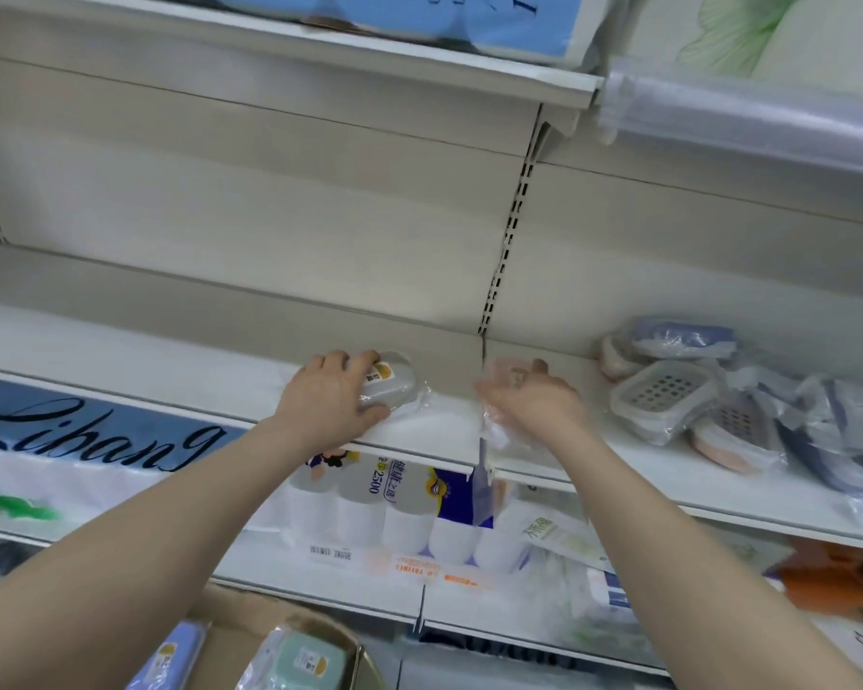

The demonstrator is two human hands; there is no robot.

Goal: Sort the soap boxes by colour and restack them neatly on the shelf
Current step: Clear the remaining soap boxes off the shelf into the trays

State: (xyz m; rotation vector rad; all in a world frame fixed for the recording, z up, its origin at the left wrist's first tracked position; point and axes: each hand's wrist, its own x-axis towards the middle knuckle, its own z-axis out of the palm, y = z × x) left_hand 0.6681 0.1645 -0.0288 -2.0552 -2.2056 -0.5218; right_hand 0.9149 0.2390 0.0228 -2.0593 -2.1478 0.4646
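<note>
My left hand [332, 398] grips a grey soap box [394, 385] wrapped in clear plastic, resting on the white shelf [170, 361] near its front edge. My right hand [534, 400] holds a pink soap box [506, 378] in a plastic bag, blurred, just right of the shelf joint. On the right, a loose heap of bagged soap boxes [668, 395] lies on the shelf: a white one with a grid tray, pink ones [723, 448] and blue ones [683, 338].
A cardboard carton [250, 634] at the bottom holds a green soap box [305, 659] and a blue one [170, 654]. Toilet paper packs [384, 510] fill the shelf below. The upper shelf [419, 47] overhangs, carrying tissue packs.
</note>
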